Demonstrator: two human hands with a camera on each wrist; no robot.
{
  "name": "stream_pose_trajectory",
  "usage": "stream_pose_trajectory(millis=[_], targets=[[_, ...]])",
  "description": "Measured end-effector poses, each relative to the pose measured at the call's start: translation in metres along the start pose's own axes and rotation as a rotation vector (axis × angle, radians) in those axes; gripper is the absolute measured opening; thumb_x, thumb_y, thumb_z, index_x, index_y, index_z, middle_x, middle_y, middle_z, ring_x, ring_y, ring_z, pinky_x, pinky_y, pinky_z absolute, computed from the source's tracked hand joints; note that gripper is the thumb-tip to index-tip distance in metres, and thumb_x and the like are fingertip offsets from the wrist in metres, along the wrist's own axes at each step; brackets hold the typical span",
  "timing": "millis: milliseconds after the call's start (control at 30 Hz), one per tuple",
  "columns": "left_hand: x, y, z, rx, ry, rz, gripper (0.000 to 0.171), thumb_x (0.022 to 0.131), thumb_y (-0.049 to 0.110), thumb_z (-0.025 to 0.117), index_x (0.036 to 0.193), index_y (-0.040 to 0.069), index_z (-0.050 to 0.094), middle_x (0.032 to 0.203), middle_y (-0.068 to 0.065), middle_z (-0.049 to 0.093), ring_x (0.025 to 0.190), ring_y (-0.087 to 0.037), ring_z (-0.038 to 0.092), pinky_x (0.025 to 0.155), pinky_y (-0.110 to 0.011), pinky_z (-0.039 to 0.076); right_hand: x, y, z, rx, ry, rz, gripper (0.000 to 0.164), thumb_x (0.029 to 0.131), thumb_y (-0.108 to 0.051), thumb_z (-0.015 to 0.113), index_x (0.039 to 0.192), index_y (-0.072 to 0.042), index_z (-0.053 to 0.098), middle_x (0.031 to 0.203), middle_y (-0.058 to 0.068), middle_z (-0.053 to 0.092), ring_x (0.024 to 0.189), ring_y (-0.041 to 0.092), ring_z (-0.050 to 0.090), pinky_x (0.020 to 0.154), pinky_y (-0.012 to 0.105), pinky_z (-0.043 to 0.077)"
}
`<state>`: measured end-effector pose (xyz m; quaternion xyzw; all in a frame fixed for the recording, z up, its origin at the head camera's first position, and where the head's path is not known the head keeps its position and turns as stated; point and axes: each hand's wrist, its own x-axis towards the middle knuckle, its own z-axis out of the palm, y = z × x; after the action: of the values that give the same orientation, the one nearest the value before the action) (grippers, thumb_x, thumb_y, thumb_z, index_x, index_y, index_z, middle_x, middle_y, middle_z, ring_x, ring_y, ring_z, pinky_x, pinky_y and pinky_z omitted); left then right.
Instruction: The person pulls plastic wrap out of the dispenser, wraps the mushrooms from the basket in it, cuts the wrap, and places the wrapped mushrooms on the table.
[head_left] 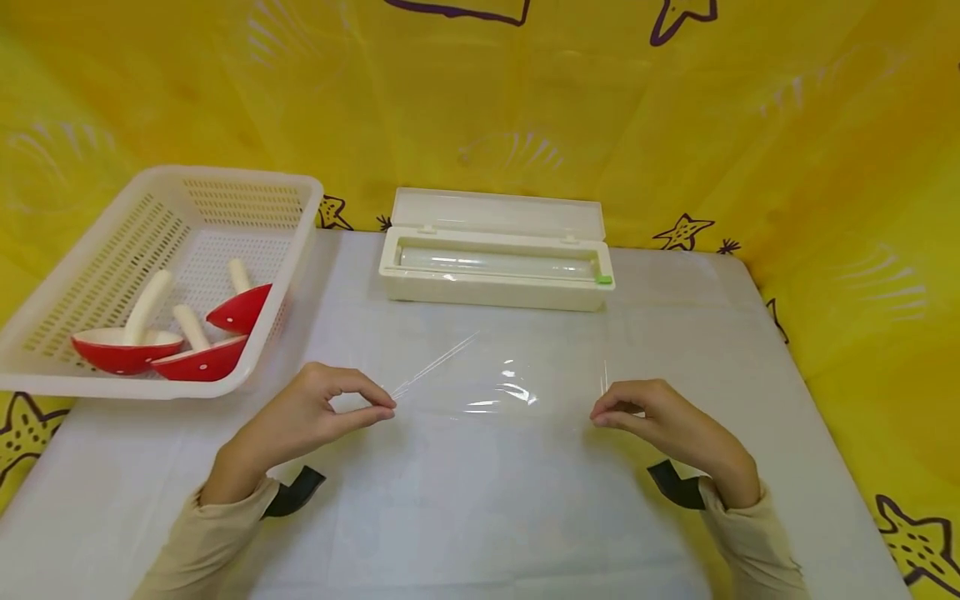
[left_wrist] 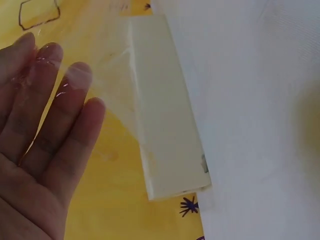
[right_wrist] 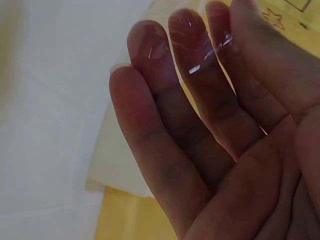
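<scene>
A clear sheet of plastic wrap stretches between the two hands above the table, showing mostly by its glints and crease lines. My left hand pinches its left edge between thumb and index finger. At the opposite edge my right hand pinches the film in the same way. In the right wrist view, film glistens over the fingertips. Beyond the sheet stands a cream wrap dispenser box, its lid raised. Inside it lies a roll of wrap. A small green piece sits at its right front edge.
On the left, a white slotted plastic basket holds red-and-white ladle-like spoons with cream handles. A white cloth covers the table. Yellow patterned fabric hangs behind and along the right side.
</scene>
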<state>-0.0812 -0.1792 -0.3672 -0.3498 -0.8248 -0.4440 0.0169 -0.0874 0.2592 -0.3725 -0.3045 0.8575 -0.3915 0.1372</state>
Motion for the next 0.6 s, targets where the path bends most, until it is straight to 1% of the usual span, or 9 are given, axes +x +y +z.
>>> stream_pose_trajectory(millis=[100, 133, 267, 400, 467, 600], targets=[[0.0, -0.005, 0.005, 0.023, -0.055, -0.037, 0.019, 0.078, 0.002, 0.081, 0.089, 0.018, 0.077, 0.085, 0.008, 0.076, 0.078, 0.0, 0.068, 0.073, -0.018, 0.054, 0.004, 0.007, 0.005, -0.01, -0.014, 0.002, 0.005, 0.092, -0.012, 0.068, 0.094, -0.008, 0.071, 0.088, 0.005, 0.073, 0.078, 0.013, 0.067, 0.074, 0.021, 0.056], [0.0, -0.007, 0.006, 0.027, -0.075, -0.047, 0.018, 0.079, 0.003, 0.08, 0.089, 0.018, 0.077, 0.085, 0.008, 0.075, 0.077, 0.0, 0.068, 0.072, -0.021, 0.055, 0.006, 0.009, 0.006, -0.015, -0.017, 0.0, 0.005, 0.092, -0.011, 0.069, 0.094, -0.008, 0.071, 0.088, 0.005, 0.073, 0.077, 0.014, 0.067, 0.073, 0.021, 0.056], [0.001, -0.011, 0.01, 0.011, -0.166, -0.137, 0.013, 0.082, 0.005, 0.079, 0.089, 0.015, 0.077, 0.085, 0.007, 0.076, 0.078, 0.0, 0.066, 0.072, -0.027, 0.056, 0.01, 0.014, 0.01, -0.012, -0.032, 0.016, 0.004, 0.09, -0.008, 0.07, 0.093, -0.006, 0.072, 0.088, 0.006, 0.074, 0.076, 0.018, 0.068, 0.072, 0.021, 0.056], [0.002, -0.015, 0.013, 0.003, -0.252, -0.216, 0.008, 0.085, 0.009, 0.077, 0.091, 0.013, 0.077, 0.087, 0.006, 0.076, 0.08, 0.001, 0.064, 0.074, -0.027, 0.056, 0.011, 0.018, 0.012, -0.007, -0.069, 0.059, 0.006, 0.09, -0.009, 0.07, 0.093, -0.005, 0.073, 0.089, 0.005, 0.075, 0.079, 0.014, 0.068, 0.073, 0.021, 0.056], [0.002, -0.017, 0.015, 0.004, -0.278, -0.23, 0.006, 0.086, 0.012, 0.077, 0.091, 0.013, 0.077, 0.087, 0.007, 0.075, 0.079, 0.001, 0.063, 0.074, -0.026, 0.055, 0.012, 0.02, 0.013, -0.012, -0.084, 0.078, 0.006, 0.09, -0.01, 0.071, 0.093, -0.006, 0.074, 0.09, 0.004, 0.075, 0.079, 0.01, 0.066, 0.074, 0.021, 0.055], [0.002, -0.024, 0.019, 0.018, -0.299, -0.223, 0.004, 0.086, 0.014, 0.077, 0.09, 0.014, 0.077, 0.085, 0.008, 0.074, 0.079, 0.0, 0.062, 0.074, -0.027, 0.054, 0.014, 0.023, 0.015, -0.014, -0.118, 0.107, 0.006, 0.089, -0.012, 0.073, 0.093, -0.008, 0.075, 0.089, 0.0, 0.075, 0.08, 0.002, 0.063, 0.074, 0.02, 0.054]])
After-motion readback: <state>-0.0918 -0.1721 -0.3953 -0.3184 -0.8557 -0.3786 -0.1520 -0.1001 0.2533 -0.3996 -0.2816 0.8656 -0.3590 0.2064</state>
